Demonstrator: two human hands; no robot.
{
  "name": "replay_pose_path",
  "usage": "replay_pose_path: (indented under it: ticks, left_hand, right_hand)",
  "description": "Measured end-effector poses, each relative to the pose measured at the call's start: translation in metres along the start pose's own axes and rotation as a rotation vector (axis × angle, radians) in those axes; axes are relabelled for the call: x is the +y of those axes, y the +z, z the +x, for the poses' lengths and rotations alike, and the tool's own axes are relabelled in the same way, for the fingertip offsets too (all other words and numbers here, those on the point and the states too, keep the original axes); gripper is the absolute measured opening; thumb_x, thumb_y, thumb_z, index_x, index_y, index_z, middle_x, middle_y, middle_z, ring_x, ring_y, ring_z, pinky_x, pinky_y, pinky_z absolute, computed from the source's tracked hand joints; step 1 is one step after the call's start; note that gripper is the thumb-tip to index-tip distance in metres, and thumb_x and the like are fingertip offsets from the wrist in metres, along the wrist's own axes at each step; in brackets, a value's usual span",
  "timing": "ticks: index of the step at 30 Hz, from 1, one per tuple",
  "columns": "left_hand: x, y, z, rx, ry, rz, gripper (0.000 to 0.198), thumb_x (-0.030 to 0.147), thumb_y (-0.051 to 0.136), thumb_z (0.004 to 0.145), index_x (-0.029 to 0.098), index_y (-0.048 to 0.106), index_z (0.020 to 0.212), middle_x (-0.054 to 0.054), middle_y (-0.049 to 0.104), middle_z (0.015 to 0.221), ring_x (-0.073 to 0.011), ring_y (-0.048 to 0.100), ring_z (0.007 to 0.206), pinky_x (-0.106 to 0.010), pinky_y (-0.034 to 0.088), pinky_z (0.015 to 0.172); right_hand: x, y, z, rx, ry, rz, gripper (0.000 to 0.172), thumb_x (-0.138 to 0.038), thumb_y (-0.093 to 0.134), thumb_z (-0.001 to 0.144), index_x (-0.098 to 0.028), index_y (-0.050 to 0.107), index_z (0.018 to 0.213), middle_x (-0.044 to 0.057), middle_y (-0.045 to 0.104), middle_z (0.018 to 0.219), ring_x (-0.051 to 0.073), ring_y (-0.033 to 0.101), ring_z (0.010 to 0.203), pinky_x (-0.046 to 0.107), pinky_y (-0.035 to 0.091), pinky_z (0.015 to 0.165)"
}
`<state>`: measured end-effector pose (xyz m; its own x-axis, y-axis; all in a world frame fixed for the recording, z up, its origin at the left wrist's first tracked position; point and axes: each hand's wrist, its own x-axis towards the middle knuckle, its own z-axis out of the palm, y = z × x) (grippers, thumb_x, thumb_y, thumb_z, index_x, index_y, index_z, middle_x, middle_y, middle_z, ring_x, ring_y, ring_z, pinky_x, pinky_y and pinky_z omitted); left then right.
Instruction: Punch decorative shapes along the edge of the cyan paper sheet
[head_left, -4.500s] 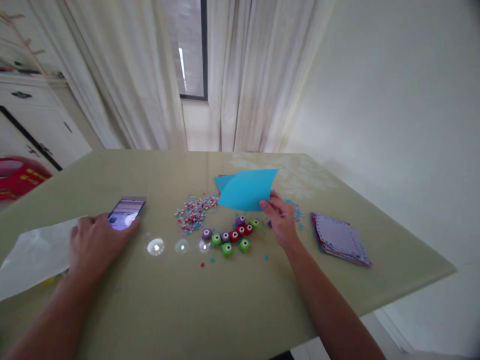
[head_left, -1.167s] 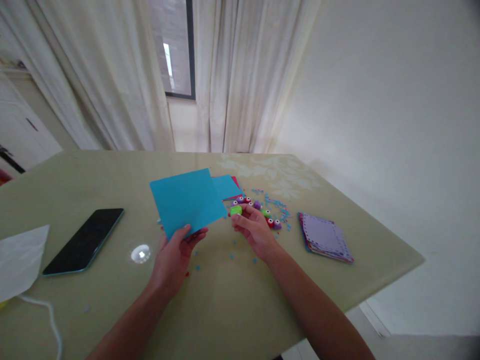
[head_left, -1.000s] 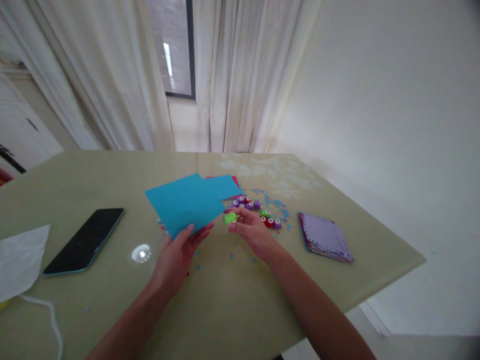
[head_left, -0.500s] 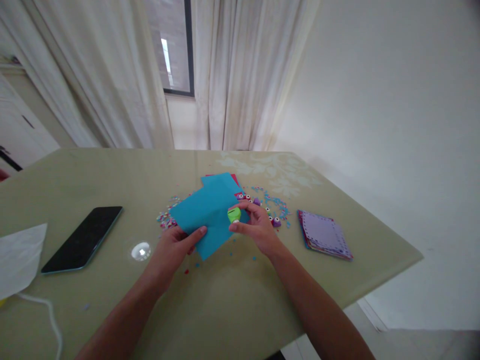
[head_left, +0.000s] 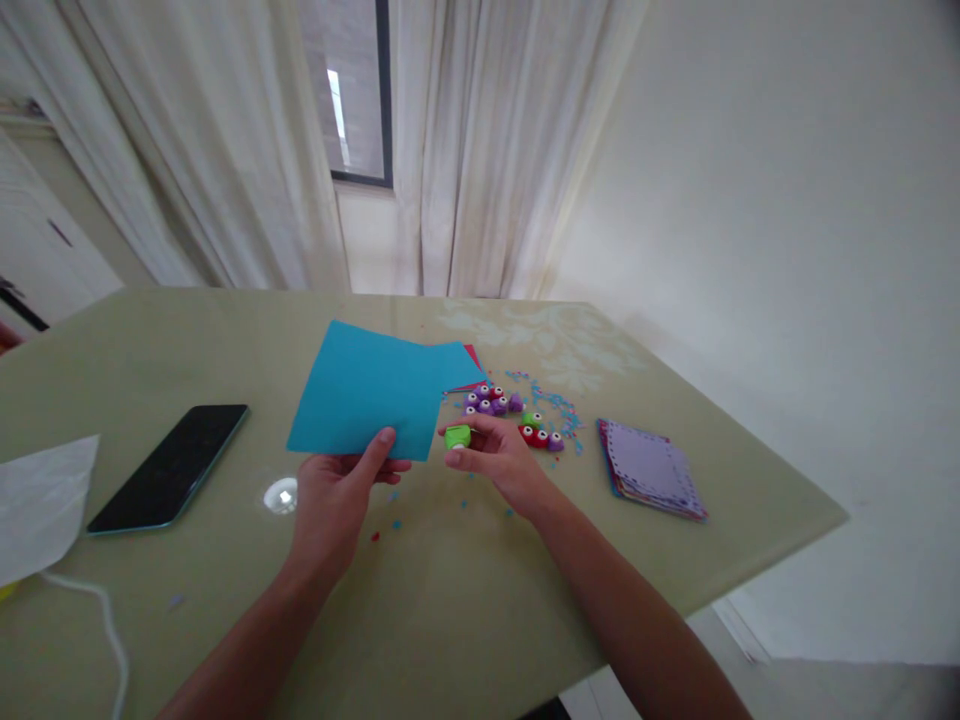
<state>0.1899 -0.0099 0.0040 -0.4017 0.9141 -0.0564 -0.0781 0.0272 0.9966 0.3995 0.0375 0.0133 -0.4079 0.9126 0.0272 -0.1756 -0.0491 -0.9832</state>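
A sheet of blue paper (head_left: 367, 390) is pinched along its lower edge by my left hand (head_left: 334, 500), thumb on top and fingers beneath. Just right of the sheet, my right hand (head_left: 502, 460) grips a small green craft punch (head_left: 457, 438) between thumb and fingers. The punch looks apart from the paper's right edge. Beyond my right hand lie several purple and red punches (head_left: 487, 402) with white eye-like dots. Another green punch (head_left: 531, 419) sits near a few red ones. More blue paper (head_left: 459, 362) and a red piece (head_left: 474, 356) show behind the held sheet.
Tiny blue and pink paper bits (head_left: 559, 405) are scattered on the table (head_left: 465, 620). A stack of coloured papers with punched edges (head_left: 649, 465) lies to the right. On the left are a black tablet (head_left: 172, 465), a white sheet (head_left: 45, 500) and a white cable (head_left: 109, 620).
The blue sheet has swung up and left, away from the green punch, and turned more level. My right hand has shifted slightly left with the punch, uncovering more punches behind.
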Motion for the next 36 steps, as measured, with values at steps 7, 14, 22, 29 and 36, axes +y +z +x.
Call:
replay_pose_path:
  ticks: [7,14,22,29,36]
  left_hand:
    - [-0.001,0.003,-0.002,-0.04,0.023,-0.063,0.045,0.057,0.091,0.075,0.016,0.08,0.09,-0.011,0.084,0.081,-0.0268,0.08,0.067,-0.037,0.067,0.067]
    - [0.0,0.005,-0.003,-0.064,0.002,-0.001,0.049,0.062,0.089,0.075,0.014,0.081,0.082,-0.015,0.084,0.081,-0.028,0.081,0.069,-0.038,0.068,0.071]
    - [0.001,0.006,-0.004,-0.095,-0.037,-0.074,0.05,0.06,0.093,0.072,0.015,0.08,0.087,-0.014,0.084,0.081,-0.0288,0.082,0.071,-0.039,0.069,0.071]
    - [0.0,0.006,-0.002,-0.098,-0.017,-0.061,0.05,0.062,0.091,0.073,0.015,0.082,0.086,-0.014,0.084,0.082,-0.0282,0.082,0.073,-0.037,0.069,0.072]
    - [0.005,0.009,-0.008,-0.13,-0.045,0.039,0.052,0.066,0.091,0.067,0.017,0.082,0.08,-0.014,0.083,0.076,-0.0307,0.081,0.071,-0.037,0.065,0.064]
  right_hand:
    - [0.004,0.004,0.0,-0.041,0.066,0.051,0.047,-0.041,0.104,0.062,-0.024,0.081,0.099,-0.001,0.072,0.086,0.016,0.065,0.077,0.032,0.056,0.078]
    - [0.005,0.003,-0.002,-0.057,0.067,0.06,0.05,-0.04,0.104,0.061,-0.024,0.08,0.102,-0.002,0.071,0.086,0.017,0.067,0.08,0.032,0.056,0.08]
    - [0.006,0.001,-0.001,-0.046,0.067,0.036,0.046,-0.04,0.104,0.063,-0.023,0.08,0.098,-0.001,0.072,0.088,0.016,0.066,0.08,0.031,0.056,0.078]
    - [0.007,0.001,-0.002,-0.053,0.088,0.018,0.048,-0.04,0.104,0.061,-0.022,0.079,0.098,-0.002,0.072,0.086,0.015,0.065,0.076,0.03,0.055,0.075]
    - [0.012,-0.001,0.001,-0.09,0.081,0.005,0.045,-0.045,0.103,0.065,-0.021,0.079,0.094,0.0,0.073,0.088,0.018,0.067,0.083,0.032,0.053,0.082]
